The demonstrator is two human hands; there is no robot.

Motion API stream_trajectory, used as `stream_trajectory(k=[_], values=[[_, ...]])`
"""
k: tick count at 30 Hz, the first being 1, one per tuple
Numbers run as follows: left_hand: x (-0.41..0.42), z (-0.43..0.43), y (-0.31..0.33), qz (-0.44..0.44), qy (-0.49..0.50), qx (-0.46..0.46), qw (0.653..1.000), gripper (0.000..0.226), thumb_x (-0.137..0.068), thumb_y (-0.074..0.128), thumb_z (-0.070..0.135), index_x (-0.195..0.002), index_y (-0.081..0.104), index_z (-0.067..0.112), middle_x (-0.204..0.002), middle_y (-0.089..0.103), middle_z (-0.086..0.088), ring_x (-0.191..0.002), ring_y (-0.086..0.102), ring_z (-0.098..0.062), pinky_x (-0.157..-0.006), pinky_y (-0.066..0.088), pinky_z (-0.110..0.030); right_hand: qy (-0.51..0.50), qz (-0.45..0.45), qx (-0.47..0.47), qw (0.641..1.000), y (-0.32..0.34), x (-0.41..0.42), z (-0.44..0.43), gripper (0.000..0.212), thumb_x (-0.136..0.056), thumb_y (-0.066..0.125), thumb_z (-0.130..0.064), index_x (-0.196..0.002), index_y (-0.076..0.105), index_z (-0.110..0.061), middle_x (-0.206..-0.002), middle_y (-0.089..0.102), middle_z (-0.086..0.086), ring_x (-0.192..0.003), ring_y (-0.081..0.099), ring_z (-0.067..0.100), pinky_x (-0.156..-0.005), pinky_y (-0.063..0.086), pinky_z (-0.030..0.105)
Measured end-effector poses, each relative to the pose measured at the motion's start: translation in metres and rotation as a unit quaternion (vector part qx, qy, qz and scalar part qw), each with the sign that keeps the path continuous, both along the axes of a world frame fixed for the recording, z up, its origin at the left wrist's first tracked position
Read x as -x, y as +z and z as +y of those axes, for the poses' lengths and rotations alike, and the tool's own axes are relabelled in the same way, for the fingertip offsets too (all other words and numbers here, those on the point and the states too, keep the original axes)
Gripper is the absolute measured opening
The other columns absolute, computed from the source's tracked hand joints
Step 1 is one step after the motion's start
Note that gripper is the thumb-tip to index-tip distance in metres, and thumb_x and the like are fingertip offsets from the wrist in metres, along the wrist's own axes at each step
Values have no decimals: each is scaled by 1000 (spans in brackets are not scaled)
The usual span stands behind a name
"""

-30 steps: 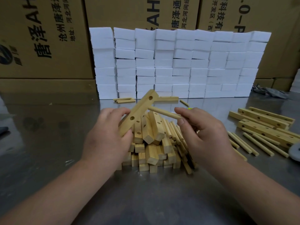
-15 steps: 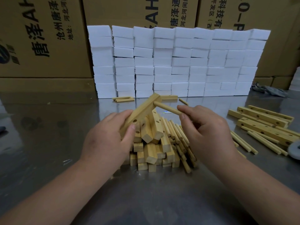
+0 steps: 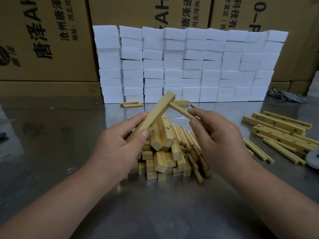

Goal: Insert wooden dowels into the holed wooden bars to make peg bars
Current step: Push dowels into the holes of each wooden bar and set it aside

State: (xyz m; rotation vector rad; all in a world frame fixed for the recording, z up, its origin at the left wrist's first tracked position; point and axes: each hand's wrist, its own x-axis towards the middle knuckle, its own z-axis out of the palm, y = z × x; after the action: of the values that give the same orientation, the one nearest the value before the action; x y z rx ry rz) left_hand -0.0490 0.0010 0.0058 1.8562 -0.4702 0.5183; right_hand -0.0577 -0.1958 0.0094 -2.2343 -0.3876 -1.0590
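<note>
A pale square-section wooden bar with drilled holes [image 3: 155, 114] is held tilted above the middle of the desk, its upper end pointing away and to the right. The left hand [image 3: 120, 144] grips its lower half, thumb on the near face and fingers curled behind. A round pale wooden dowel [image 3: 183, 112] meets the bar's right face just below the upper end. How deep it sits in a hole I cannot tell. The right hand [image 3: 219, 140] pinches the dowel's near end between thumb and fingertips.

Right under both hands lies a heap of the same short holed wooden bars [image 3: 162, 152], with a sheaf of loose dowels [image 3: 188, 142] leaning against its right side. Further right, well apart, lie longer holed bars [image 3: 279, 128] and more dowels [image 3: 276, 150] – some touching those bars.

All of it rests on the grey, shiny metal desk [image 3: 155, 213]. At the back stands a wall of stacked white foam blocks [image 3: 189, 66], with a few dowels [image 3: 131, 104] at its foot – and behind it, brown printed cardboard boxes [image 3: 43, 40].
</note>
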Motion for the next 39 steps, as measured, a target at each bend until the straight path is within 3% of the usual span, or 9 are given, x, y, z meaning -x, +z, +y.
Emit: stream_trajectory(k=[4,13,16,18,22,27,33,36,39], values=[[-1,1,2,46,-84,54,994,40,-87,55,12,-101,59,49,-84,72,8,-57,52,1,-58,46,-11,8,-15,-10,1000,2,0,-3,26,-90,52,-21,-113,60,-28,-68,46,-24,-65,47,-8,-54,28,18],[-6,8,1,51,-121,56,990,40,-84,58,11,-98,65,47,-85,73,8,-55,51,-1,-57,47,-13,27,3,-43,999,4,5,1,27,-91,46,-28,-110,64,-28,-54,52,-19,-57,49,-4,-45,32,9],[-5,8,2,39,-118,48,991,46,-81,61,15,-94,62,59,-88,72,6,-58,54,-2,-58,47,-14,70,29,-99,992,5,9,3,24,-90,45,-29,-85,58,-48,-56,51,-17,-46,45,0,-41,33,10],[-4,9,3,34,-117,44,992,49,-82,61,14,-94,61,61,-89,72,5,-58,55,-2,-59,48,-14,89,69,-156,981,6,9,4,24,-87,42,-36,-71,60,-39,-52,44,-9,-41,39,2,-36,29,12],[-1,6,4,32,-138,60,988,36,-78,64,19,-93,66,52,-89,72,9,-61,57,2,-59,47,-11,100,91,-202,970,6,7,4,36,-89,42,-35,-81,62,-6,-48,34,-6,-39,30,4,-35,26,16],[-4,3,-1,55,-164,45,984,50,-85,62,14,-100,58,62,-98,71,12,-82,64,-9,-69,49,-18,99,82,-245,961,10,4,2,24,-91,43,-31,-83,65,-36,-48,42,-10,-42,35,1,-37,31,15],[-2,3,0,13,-115,59,992,47,-89,53,4,-105,61,48,-88,72,13,-85,64,-1,-64,47,-9,140,74,-277,948,13,4,1,24,-94,40,-34,-86,64,-35,-55,52,-9,-45,42,4,-40,37,17],[-5,2,0,2,-74,106,992,42,-91,50,4,-102,61,43,-81,71,16,-77,62,4,-58,47,-10,57,79,-271,958,15,-2,-9,26,-83,39,-42,-80,63,-33,-61,58,-7,-49,48,4,-49,43,25],[-6,2,2,-11,-45,145,988,38,-92,48,5,-100,60,40,-80,70,20,-80,63,9,-59,43,-3,-104,176,-89,975,14,-12,-24,20,-84,44,-33,-80,63,-32,-65,62,-6,-52,52,4,-51,41,25]])
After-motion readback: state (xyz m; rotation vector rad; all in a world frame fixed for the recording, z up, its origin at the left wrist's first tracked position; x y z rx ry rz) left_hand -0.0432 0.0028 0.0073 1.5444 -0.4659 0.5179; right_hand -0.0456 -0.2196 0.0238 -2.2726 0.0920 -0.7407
